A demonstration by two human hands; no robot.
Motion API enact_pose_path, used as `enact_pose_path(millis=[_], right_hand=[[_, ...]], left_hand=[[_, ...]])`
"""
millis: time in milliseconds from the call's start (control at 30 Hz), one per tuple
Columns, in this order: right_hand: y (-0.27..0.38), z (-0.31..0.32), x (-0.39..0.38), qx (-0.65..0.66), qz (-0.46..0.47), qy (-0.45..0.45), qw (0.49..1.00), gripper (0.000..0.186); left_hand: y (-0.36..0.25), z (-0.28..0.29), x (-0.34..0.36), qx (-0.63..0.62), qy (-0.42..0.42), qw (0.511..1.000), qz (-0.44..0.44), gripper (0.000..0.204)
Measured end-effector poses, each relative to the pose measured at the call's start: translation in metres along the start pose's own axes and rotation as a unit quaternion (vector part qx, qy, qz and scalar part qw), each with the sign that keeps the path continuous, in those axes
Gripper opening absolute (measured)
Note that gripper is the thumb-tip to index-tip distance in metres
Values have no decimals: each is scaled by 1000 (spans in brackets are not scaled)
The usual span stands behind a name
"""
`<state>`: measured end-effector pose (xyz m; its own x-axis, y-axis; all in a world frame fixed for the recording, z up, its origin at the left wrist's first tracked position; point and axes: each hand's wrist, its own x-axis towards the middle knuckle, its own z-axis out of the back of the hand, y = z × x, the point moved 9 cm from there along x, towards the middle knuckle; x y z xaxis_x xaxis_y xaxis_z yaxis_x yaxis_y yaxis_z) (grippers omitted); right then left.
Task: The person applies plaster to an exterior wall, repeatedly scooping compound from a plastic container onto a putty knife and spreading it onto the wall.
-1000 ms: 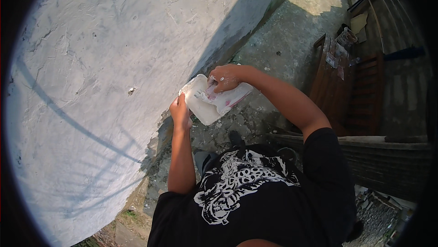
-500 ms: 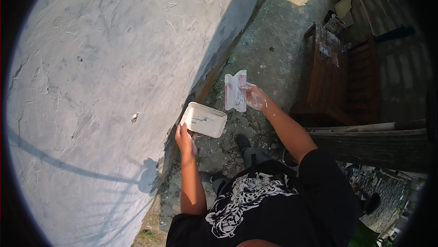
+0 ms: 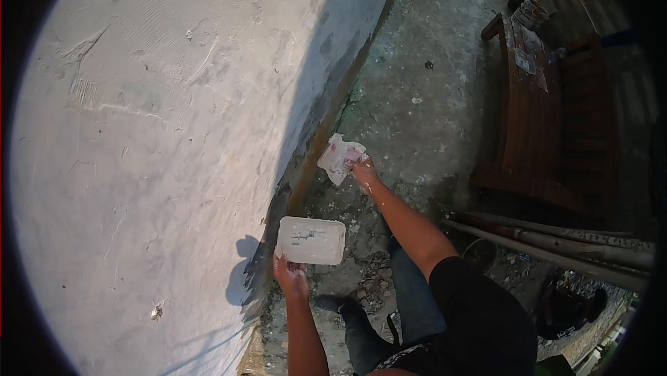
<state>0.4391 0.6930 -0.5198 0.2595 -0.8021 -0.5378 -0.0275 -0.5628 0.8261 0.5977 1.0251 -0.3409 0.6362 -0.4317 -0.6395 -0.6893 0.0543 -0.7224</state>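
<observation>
My left hand [image 3: 292, 276] grips the near left end of a shallow white tray [image 3: 322, 240], its bottom streaked with dark marks. My right hand [image 3: 363, 174], flecked with white paste, holds a flat scraper-like tool [image 3: 336, 156] coated in white with pink patches. The tool is above the tray in the picture, apart from it, beside the foot of the rough white plastered wall [image 3: 153, 153]; whether it touches the wall I cannot tell.
A weathered concrete path [image 3: 424, 84] runs along the wall. At right stand a dark wooden bench [image 3: 524, 146] with small items on it, a bucket [image 3: 532, 14], and long poles [image 3: 556, 240] near my right side. My legs and boots show below.
The tool was over the tray a second ago and is now apart from it, near the wall's foot. The tray sits lower in the picture, and my view has shifted along the path.
</observation>
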Motion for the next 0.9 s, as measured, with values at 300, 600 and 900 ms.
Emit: enact_pose_path(millis=[300,600,900], right_hand=[[12,-98,44,-234,257,-130,929,33],[-17,-62,1,-142,288,36,946,42],[54,-36,124,-46,186,-104,976,30]], left_hand=[[65,22,53,-3,-73,997,-4,45],[54,60,72,-3,-69,998,-4,46],[73,31,48,-34,-37,999,17,50]])
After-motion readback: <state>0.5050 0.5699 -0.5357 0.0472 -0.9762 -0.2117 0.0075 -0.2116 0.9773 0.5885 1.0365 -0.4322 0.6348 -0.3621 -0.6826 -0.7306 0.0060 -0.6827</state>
